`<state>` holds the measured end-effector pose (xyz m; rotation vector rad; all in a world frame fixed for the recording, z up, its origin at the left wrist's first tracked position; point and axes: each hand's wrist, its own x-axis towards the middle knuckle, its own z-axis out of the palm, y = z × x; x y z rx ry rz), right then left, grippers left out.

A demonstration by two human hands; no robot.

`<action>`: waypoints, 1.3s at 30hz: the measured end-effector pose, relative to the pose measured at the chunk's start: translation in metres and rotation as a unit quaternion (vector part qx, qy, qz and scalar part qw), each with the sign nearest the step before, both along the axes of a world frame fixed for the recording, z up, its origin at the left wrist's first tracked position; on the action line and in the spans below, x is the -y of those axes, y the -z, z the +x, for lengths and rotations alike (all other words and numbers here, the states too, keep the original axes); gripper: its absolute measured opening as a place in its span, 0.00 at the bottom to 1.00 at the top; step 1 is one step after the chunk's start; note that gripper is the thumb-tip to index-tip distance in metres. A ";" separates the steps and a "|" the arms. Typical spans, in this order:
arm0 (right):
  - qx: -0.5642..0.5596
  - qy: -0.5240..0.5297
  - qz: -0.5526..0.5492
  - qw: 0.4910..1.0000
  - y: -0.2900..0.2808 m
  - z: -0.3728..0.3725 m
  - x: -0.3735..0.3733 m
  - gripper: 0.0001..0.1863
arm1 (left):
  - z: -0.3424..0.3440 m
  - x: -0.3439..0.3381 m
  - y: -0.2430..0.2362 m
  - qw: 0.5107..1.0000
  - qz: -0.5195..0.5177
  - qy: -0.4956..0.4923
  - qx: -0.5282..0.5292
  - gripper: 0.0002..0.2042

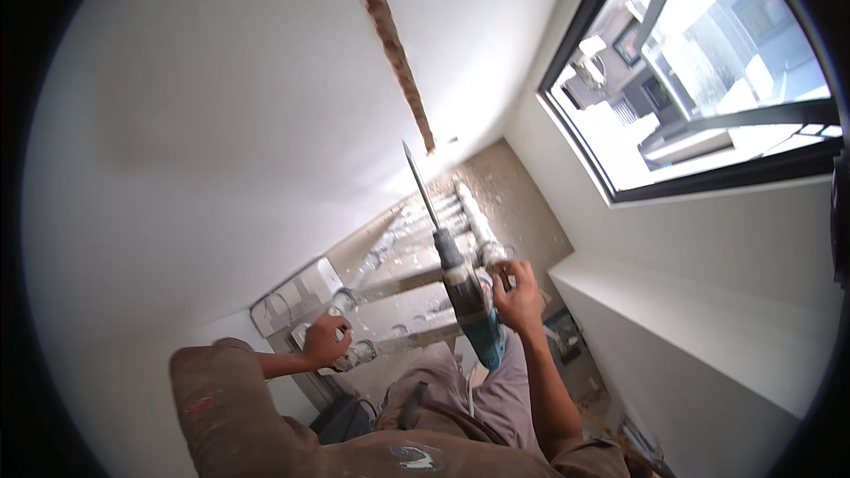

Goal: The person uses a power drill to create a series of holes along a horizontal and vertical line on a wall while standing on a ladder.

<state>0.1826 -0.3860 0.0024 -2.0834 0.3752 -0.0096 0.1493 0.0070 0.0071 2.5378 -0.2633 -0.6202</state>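
Fingers of your right hand [518, 296] curl tight around the rotary hammer [469, 305], chisel bit up toward the wall groove [390, 44]; your left hand [326, 341] clamps shut on the ladder's [416, 283] left rail.

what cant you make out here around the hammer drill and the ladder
- Head view: the lower rungs and feet of the dusty metal ladder are hidden behind the person's legs.
- The grip of the teal hammer drill with the long pointed chisel bit is covered by the right hand; its trigger is unseen.
- What the left hand fingers wrap on the ladder rail is too small to tell.
- The floor rubble is blurred.
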 end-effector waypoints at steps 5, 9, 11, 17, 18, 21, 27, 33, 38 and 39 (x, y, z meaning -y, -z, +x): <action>0.036 0.015 -0.039 0.998 0.013 -0.010 0.001 0.07 | -0.014 -0.016 0.024 0.995 0.073 -0.023 -0.061 0.11; 0.029 0.011 -0.014 0.999 0.007 -0.016 0.003 0.07 | -0.018 -0.014 0.017 0.998 0.040 0.014 0.043 0.13; 0.047 -0.002 -0.057 0.997 0.001 -0.012 0.005 0.10 | -0.009 -0.008 0.010 0.993 0.110 0.002 0.042 0.18; 0.044 -0.044 -0.075 0.995 -0.004 0.012 0.002 0.08 | -0.001 0.016 -0.001 0.972 0.143 -0.167 0.078 0.21; 0.051 -0.081 -0.101 0.990 0.007 0.017 0.007 0.09 | 0.008 0.019 -0.006 0.974 0.139 -0.167 0.071 0.21; 0.069 -0.078 -0.108 0.989 0.028 0.014 0.009 0.10 | 0.029 0.022 -0.017 0.972 0.135 -0.175 0.078 0.22; -0.083 -0.113 -0.160 0.977 0.101 0.017 0.026 0.33 | 0.055 0.021 -0.021 0.975 0.110 -0.174 0.085 0.23; -0.181 -0.070 -0.172 0.966 -0.010 0.008 0.004 0.19 | 0.033 0.010 -0.008 0.984 0.085 -0.142 0.059 0.25; -0.160 -0.006 -0.188 0.969 0.000 -0.015 -0.012 0.15 | -0.023 -0.010 0.019 0.995 0.068 -0.070 0.032 0.26; -0.185 -0.022 -0.242 0.952 0.029 -0.031 -0.008 0.18 | -0.023 -0.018 0.032 0.986 0.162 -0.026 0.002 0.25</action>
